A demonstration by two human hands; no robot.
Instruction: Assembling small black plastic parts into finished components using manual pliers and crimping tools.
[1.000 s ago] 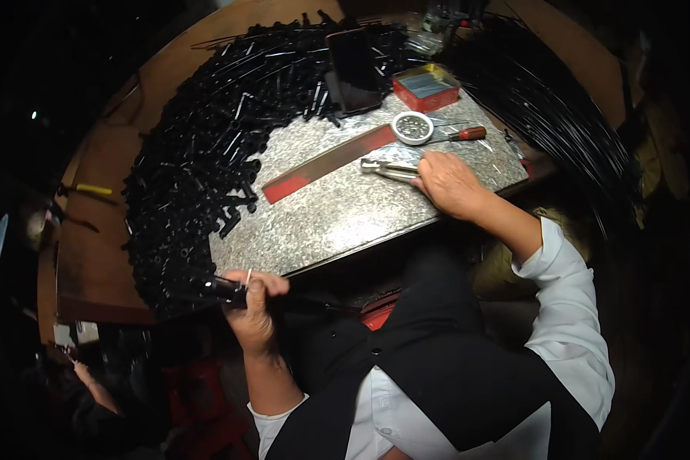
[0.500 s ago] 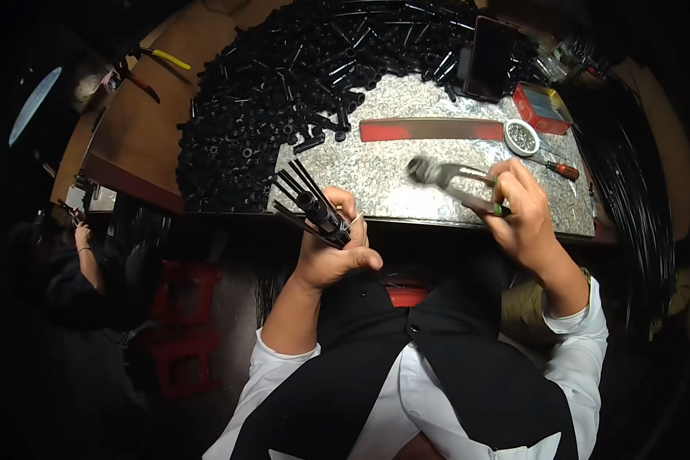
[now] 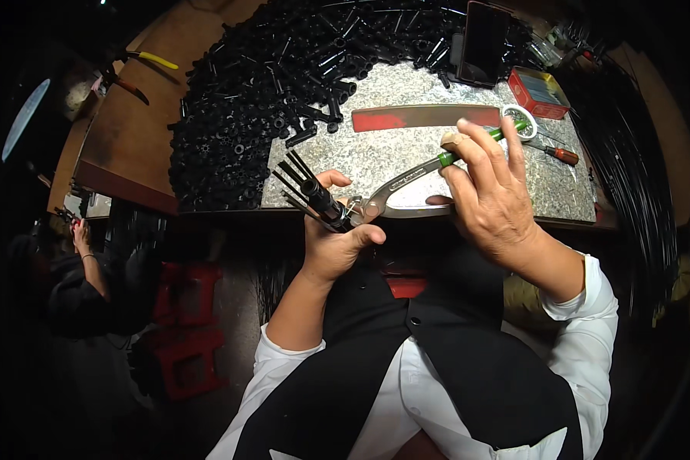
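Observation:
My left hand [image 3: 331,251] is closed around a black tubular part [image 3: 318,198] with several thin black rods fanning out of its upper end. Its thumb stretches to the right. Steel pincers [image 3: 410,179] with green grips are in my right hand [image 3: 494,207], their handles spread apart. The fingers lie along the upper handle, while the lower handle runs under the hand and is partly hidden. At the base of the black part, the pincers' jaws meet a bit of thin, pale wire [image 3: 351,204]. Whether they grip it I cannot tell.
Black tubular pieces [image 3: 245,115] are heaped across the speckled tabletop [image 3: 391,84]. Beyond my hands lie a red-and-dark flat bar [image 3: 425,117], a white round dish [image 3: 527,111], a red box [image 3: 527,90] and a screwdriver [image 3: 563,156]. A co-worker's hand [image 3: 80,234] shows at far left.
The pincers have swung left and down from above the table to the base of the black part. Their handles are spread wider, and my right hand's fingers have stretched out.

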